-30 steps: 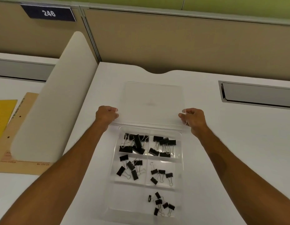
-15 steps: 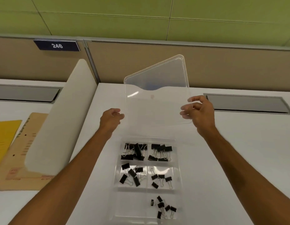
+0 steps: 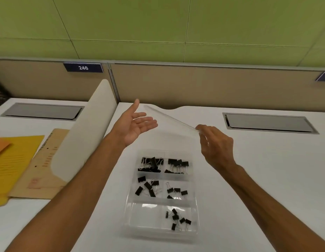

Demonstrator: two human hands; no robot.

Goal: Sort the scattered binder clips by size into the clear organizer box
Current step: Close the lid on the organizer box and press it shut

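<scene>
Clear organizer box [image 3: 129, 213] sits open on the white counter [image 3: 258, 179], between the two forearms. Five compartments hold black binder clips [image 3: 152, 164]: largest in the far-left cell, slightly smaller ones [image 3: 177, 165] far right; medium clips [image 3: 147, 187] middle left, smaller ones [image 3: 176, 192] middle right; the smallest clips [image 3: 178, 219] in the right part of the near, wide cell, whose left part is bare. No clips seen loose on the counter.

The clear lid [image 3: 169, 118] is off the box, held above its far end, seen nearly edge-on and tilted. Right hand [image 3: 215, 145] pinches the lid's near corner between fingertips and thumb. Left hand [image 3: 135, 124] is spread wide, palm up, beside the lid's left edge; contact cannot be told.

A white curved divider [image 3: 85, 130] borders the counter on the left, with a brown folder [image 3: 43, 160] and yellow envelope [image 3: 14, 157] beyond it. A grey cable hatch [image 3: 267, 122] lies far right. The counter is open right of the box.
</scene>
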